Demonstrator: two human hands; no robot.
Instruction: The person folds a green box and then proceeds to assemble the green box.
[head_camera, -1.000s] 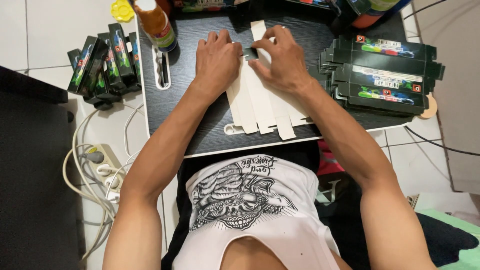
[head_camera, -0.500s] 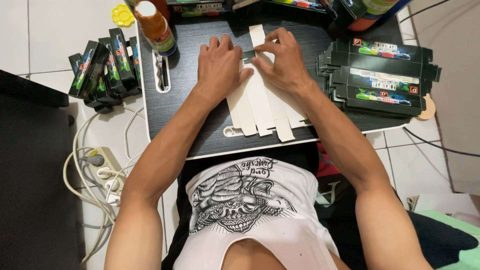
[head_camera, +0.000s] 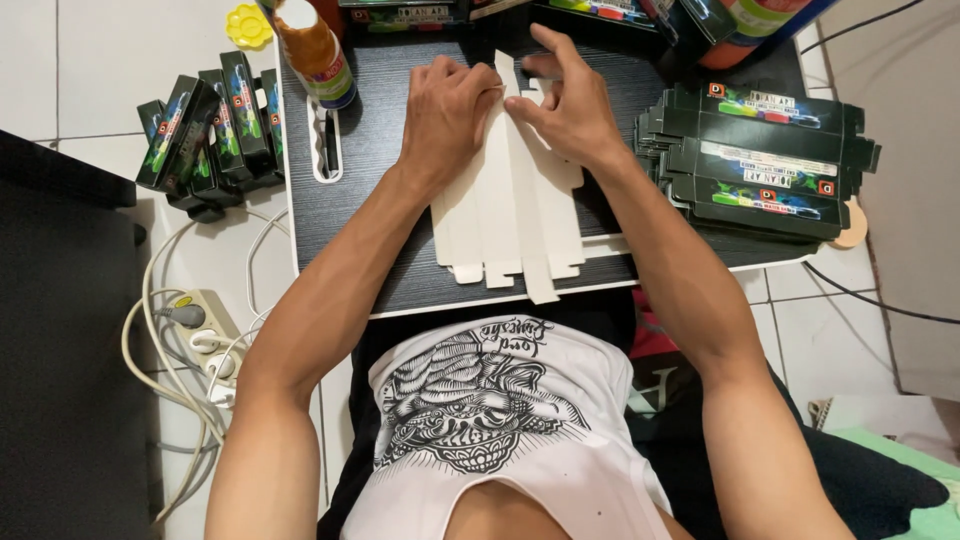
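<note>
A flat, unfolded carton blank (head_camera: 510, 215), its pale inner side up, lies on the small black table (head_camera: 380, 200) in front of me. My left hand (head_camera: 445, 115) presses down on the blank's upper left part with curled fingers. My right hand (head_camera: 560, 105) rests on its upper right part, fingertips pinching a fold at the top edge. The lower tabs of the blank reach the table's near edge.
A stack of flat dark printed cartons (head_camera: 765, 160) lies at the table's right end. Several folded dark boxes (head_camera: 205, 130) stand on the tiled floor at left. An orange-capped bottle (head_camera: 315, 50) and a white slot with a dark tool (head_camera: 327, 140) sit at upper left. A power strip with cables (head_camera: 200, 335) lies on the floor.
Both hands have shifted slightly toward the far edge of the blank, and the right hand's fingers have spread along the top fold. The blank stays flat on the table.
</note>
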